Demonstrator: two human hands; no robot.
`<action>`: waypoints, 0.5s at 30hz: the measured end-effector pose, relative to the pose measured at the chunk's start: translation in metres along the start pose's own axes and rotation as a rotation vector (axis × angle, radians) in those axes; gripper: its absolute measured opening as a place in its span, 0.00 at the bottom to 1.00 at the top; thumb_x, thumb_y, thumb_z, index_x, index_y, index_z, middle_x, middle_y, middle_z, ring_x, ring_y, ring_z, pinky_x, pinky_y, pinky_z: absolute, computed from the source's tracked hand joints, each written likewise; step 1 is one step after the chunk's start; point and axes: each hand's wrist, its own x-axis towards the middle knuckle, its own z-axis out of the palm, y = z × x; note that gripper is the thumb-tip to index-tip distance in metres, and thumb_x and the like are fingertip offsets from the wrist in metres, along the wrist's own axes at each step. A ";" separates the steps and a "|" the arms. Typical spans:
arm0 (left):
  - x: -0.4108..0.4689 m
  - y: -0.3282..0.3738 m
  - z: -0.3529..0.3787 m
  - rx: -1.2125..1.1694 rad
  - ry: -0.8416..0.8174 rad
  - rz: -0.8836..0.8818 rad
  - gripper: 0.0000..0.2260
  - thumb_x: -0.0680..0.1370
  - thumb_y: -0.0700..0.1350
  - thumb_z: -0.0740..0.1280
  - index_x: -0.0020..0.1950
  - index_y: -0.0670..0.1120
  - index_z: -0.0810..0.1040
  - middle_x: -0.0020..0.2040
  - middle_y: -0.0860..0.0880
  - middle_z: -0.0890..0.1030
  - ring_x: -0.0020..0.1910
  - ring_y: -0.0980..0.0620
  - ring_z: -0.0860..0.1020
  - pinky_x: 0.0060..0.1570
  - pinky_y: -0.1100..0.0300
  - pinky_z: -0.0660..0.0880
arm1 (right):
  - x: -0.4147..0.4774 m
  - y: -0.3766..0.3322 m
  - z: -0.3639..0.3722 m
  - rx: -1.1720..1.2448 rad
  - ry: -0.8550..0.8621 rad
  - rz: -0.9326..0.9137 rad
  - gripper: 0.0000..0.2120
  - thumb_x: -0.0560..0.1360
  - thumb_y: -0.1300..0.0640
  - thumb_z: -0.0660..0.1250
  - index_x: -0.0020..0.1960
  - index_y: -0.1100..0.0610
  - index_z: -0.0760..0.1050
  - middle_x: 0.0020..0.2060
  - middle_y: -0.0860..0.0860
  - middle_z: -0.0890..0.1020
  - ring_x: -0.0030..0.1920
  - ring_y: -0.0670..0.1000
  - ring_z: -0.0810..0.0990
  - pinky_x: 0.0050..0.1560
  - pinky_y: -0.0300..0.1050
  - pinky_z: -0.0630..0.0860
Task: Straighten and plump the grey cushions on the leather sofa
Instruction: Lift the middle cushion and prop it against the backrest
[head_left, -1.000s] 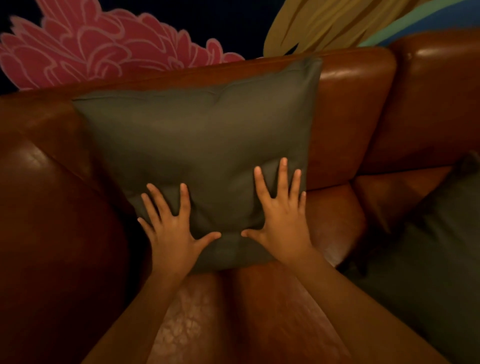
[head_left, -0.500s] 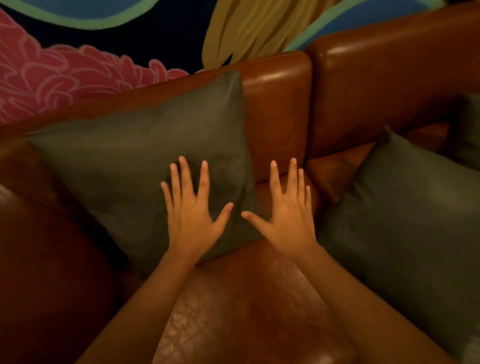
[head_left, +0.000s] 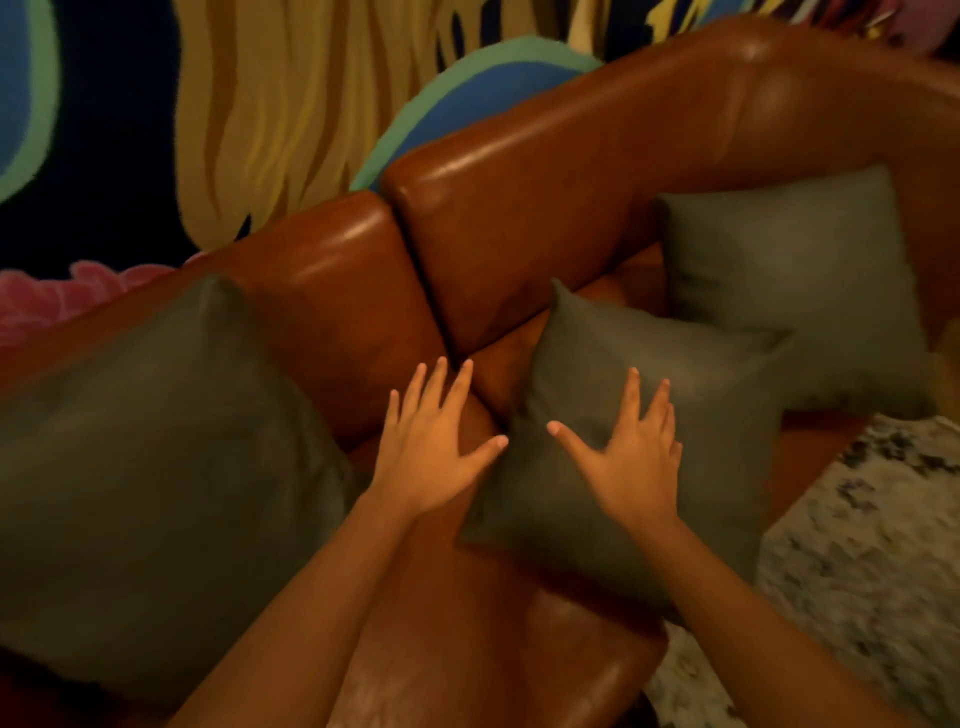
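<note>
Head view: your left hand (head_left: 426, 447) and right hand (head_left: 631, 457) were spread flat, gripping nothing, over the slumped middle grey square fabric cushion (head_left: 639, 415) on the brown leather sofa (head_left: 545, 208). Left grey cushion (head_left: 156, 441) stood propped, looked done; far grey cushion (head_left: 795, 291) remained. Contact unclear; frame blurred, sofa ends cut off.

A painted mural (head_left: 270, 119) fills the wall at the top, with wavy mustard-yellow strands on a dark navy ground, blue shapes edged in green, and a pink petal form (head_left: 78, 293) at the left. At lower right lies a speckled cream-and-black rug (head_left: 862, 561), slightly blurred.
</note>
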 end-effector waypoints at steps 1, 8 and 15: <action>0.012 0.011 0.005 0.002 -0.044 0.002 0.44 0.70 0.75 0.52 0.80 0.56 0.45 0.81 0.48 0.49 0.79 0.47 0.45 0.75 0.43 0.47 | 0.009 0.014 -0.006 0.037 0.011 0.067 0.56 0.70 0.26 0.66 0.86 0.52 0.47 0.83 0.60 0.47 0.82 0.64 0.50 0.76 0.68 0.56; 0.082 0.068 0.047 -0.007 -0.281 -0.060 0.52 0.66 0.76 0.60 0.79 0.57 0.38 0.81 0.48 0.45 0.79 0.44 0.47 0.72 0.37 0.51 | 0.060 0.100 -0.031 0.218 0.039 0.456 0.61 0.67 0.27 0.71 0.86 0.52 0.44 0.84 0.60 0.48 0.81 0.65 0.52 0.76 0.70 0.57; 0.127 0.080 0.093 -0.259 -0.387 -0.310 0.68 0.52 0.80 0.68 0.80 0.49 0.43 0.80 0.47 0.51 0.78 0.43 0.53 0.74 0.43 0.56 | 0.099 0.162 -0.037 0.414 -0.017 0.688 0.67 0.62 0.26 0.75 0.85 0.52 0.43 0.83 0.60 0.53 0.81 0.65 0.56 0.77 0.66 0.58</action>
